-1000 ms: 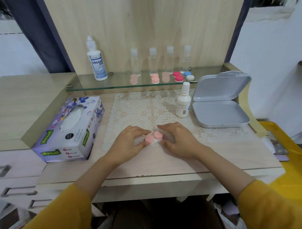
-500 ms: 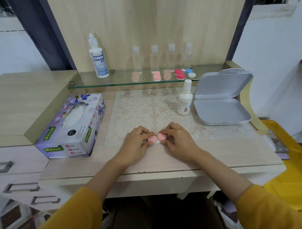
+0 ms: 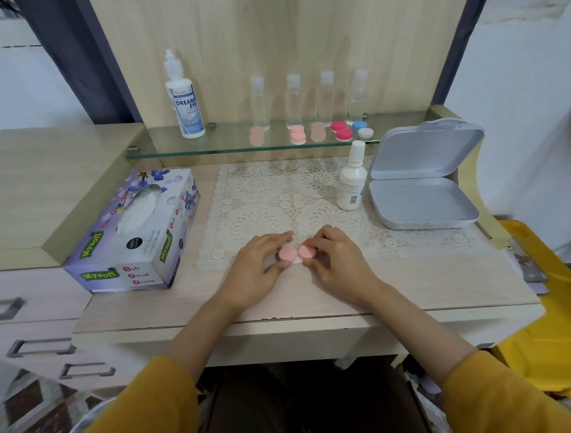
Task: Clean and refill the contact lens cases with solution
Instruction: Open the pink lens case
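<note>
1. Contact lens case (image 3: 297, 255), white body w/ two pink caps, lay on the worktop (image 3: 404, 285) near the middle of its front edge, at the front edge of the lace mat (image 3: 272, 196).
2. L hand (image 3: 259, 269) pinched the case's left cap (image 3: 287, 254), w/ fingers curled over it and thumb on the near side. It held nothing else.
3. R hand (image 3: 339, 265) pinched the right cap (image 3: 307, 251) the same way, fingers bent round it. The two hands nearly met over the case.
4. Small white bottle (image 3: 351, 183) stood upright and capped on the mat toward the back right. It was just beside an open grey tin (image 3: 420, 201) at the worktop's right edge, lid tilted back.
5. Mysoft tissue box (image 3: 134, 230) sat at the left edge, w/ tissue showing in the slot.
6. Glass shelf (image 3: 221, 149) ran along the back edge. Dream Eye solution bottle (image 3: 184, 99) stood upright at its left end, then four clear bottles (image 3: 293, 100) w/ white caps in a row.
7. In front of those bottles sat spare lens cases (image 3: 297, 134): pale pink, red, blue & white.
8. Yellow sleeves (image 3: 504, 408) covered both forearms.
</note>
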The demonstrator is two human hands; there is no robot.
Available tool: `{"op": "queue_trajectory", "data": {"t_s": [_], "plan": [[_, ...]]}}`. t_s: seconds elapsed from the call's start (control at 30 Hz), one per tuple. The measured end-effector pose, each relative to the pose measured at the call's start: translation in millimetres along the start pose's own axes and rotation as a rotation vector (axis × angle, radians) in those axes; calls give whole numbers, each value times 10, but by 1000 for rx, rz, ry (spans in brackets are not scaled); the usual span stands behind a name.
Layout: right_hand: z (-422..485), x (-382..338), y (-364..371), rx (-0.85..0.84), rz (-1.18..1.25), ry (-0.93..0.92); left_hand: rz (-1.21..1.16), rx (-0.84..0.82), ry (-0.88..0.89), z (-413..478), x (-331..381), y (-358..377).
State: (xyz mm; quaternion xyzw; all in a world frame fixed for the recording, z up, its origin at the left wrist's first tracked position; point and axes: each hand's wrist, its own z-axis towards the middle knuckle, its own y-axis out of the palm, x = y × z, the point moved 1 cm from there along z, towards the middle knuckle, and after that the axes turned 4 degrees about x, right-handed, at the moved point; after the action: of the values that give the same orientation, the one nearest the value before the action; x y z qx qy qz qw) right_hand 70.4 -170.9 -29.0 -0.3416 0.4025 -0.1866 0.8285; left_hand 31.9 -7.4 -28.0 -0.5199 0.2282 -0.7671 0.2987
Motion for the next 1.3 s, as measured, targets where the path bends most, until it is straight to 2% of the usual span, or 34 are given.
{"op": "queue_trajectory", "data": {"t_s": [0.23,0.4,0.63,0.93,1.3], "plan": [[-5,7,-4,2,3,19,-3,69,-55,14,-11,-8],[-8,8,1,5,12,24,3,-82,11,31,-36,-33],[-7,14,6,16,14,28,113,-101,-24,97,2,-41],[-2,5,-8,-2,17,44,64,40,-131,64,1,-140],[-3,1,-21,-8,19,69,202,-36,-122,-11,-110,-247]]}}
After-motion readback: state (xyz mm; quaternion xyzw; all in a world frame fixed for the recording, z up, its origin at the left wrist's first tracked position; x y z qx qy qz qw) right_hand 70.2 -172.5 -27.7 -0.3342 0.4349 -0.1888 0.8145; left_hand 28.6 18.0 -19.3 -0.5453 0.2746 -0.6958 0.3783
